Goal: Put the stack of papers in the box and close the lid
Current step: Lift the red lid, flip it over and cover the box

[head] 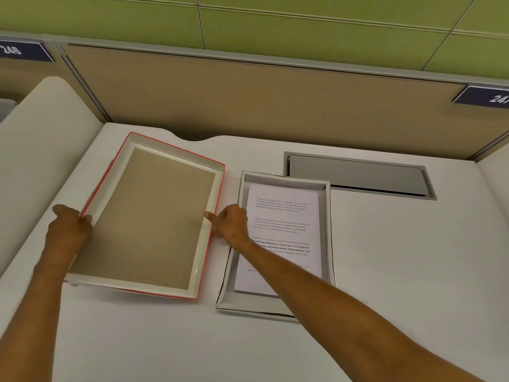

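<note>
We've got both hands on the lid point(148, 216), left hand point(68, 226) and right hand point(231, 220) gripping opposite sides, apparently lifted off the surface point(385, 257); papers point(286, 216) sit in the box point(329, 216).

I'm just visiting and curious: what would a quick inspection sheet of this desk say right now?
Surface: white desk, with a grey hatch set into it at the back.
Job's things: the papers already lie inside the box; the lid, red outside, lies upturned to its left, so the box is not yet closed.
Clutter: nothing seen.
Hands: left hand grips the lid's left edge; right hand grips its right edge, forearm crossing over the box.
Cables: nothing seen.
Surroundings: beige partition behind the desk, green wall above, two dark number signs.
</note>
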A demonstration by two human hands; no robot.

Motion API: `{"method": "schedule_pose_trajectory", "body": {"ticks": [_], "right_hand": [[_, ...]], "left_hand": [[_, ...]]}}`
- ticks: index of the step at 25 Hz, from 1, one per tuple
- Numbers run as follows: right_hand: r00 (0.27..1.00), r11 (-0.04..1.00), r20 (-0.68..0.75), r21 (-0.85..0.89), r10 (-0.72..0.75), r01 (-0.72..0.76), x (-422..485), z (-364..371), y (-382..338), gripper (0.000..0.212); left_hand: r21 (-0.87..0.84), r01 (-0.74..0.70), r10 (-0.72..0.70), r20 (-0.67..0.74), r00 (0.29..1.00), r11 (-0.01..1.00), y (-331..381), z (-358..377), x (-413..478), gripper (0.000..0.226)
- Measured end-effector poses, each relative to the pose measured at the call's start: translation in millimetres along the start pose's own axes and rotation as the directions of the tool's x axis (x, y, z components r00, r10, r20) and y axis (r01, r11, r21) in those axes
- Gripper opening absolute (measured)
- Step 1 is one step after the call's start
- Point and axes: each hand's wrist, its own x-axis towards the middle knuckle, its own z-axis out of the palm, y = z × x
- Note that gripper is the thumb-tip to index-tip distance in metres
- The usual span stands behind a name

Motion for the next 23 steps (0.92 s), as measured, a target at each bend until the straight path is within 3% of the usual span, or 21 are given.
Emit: {"method": "schedule_pose_trajectory", "body": {"ticks": [2, 4, 7, 10, 14, 17, 20, 23], "right_hand": [[0.998, 0.996, -0.038, 0.078, -0.047, 0.049, -4, -12, -31, 0.055], [0.992, 0.973, 0.051, 0.205, -0.116, 0.104, -11, -17, -69, 0.049], [0.960, 0.912, 0.190, 0.394, -0.205, 0.117, -22, -16, -120, 0.058], [0.943, 0.874, 0.277, 0.486, -0.183, 0.027, -31, -19, -153, 0.056], [0.891, 0.773, 0.440, 0.602, -0.111, -0.201, -37, -28, -168, 0.042], [0.916, 0.772, 0.393, 0.607, -0.083, -0.190, -40, -32, -163, 0.042], [0.930, 0.747, 0.360, 0.639, -0.078, -0.185, -44, -45, -157, 0.044], [0.929, 0.722, 0.362, 0.662, -0.076, -0.199, -52, -68, -153, 0.046]], "left_hand": [[-0.047, -0.007, 0.009, 0.036, 0.999, 0.999, 17, -22, -5, 0.043], [-0.082, -0.066, 0.070, 0.048, 0.996, 0.994, 36, -38, -22, 0.036], [-0.046, -0.261, 0.260, -0.036, 0.965, 0.964, 64, -49, -64, 0.041], [-0.018, -0.409, 0.405, -0.102, 0.909, 0.912, 90, -51, -113, 0.048], [-0.019, -0.467, 0.463, -0.087, 0.882, 0.884, 123, -47, -167, 0.067], [-0.078, -0.413, 0.415, 0.008, 0.910, 0.907, 133, -50, -179, 0.091], [-0.228, -0.321, 0.347, 0.083, 0.934, 0.919, 126, -56, -165, 0.096], [-0.435, -0.100, 0.213, 0.220, 0.952, 0.895, 116, -42, -134, 0.105]]}}
